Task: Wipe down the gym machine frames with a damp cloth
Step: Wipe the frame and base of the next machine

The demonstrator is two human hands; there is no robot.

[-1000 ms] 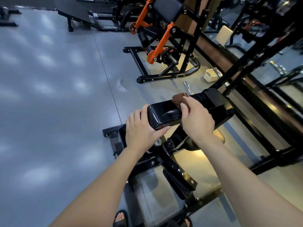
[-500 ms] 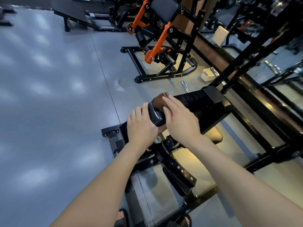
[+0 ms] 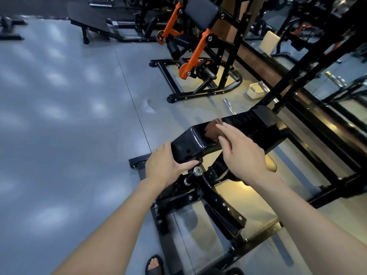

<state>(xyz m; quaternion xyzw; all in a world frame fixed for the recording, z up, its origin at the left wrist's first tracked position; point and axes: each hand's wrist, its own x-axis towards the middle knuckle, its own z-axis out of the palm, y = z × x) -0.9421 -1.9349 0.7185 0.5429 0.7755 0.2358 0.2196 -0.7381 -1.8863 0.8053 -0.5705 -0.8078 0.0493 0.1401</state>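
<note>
The left hand (image 3: 164, 167) grips the end of the black pad (image 3: 200, 143), steadying it. The right hand (image 3: 241, 153), fingers extended, presses the brown cloth (image 3: 211, 130) flat for full wiping contact.

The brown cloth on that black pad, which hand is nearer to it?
Right. The right hand presses its fingers flat on the brown cloth atop the black pad. The left hand grips the pad's near end, apart from the cloth.

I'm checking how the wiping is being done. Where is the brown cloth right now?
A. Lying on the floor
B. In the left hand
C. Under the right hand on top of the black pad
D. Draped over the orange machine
C: the brown cloth shows beneath the right hand's fingers on the black pad; the left hand only grips the pad's end.
</note>
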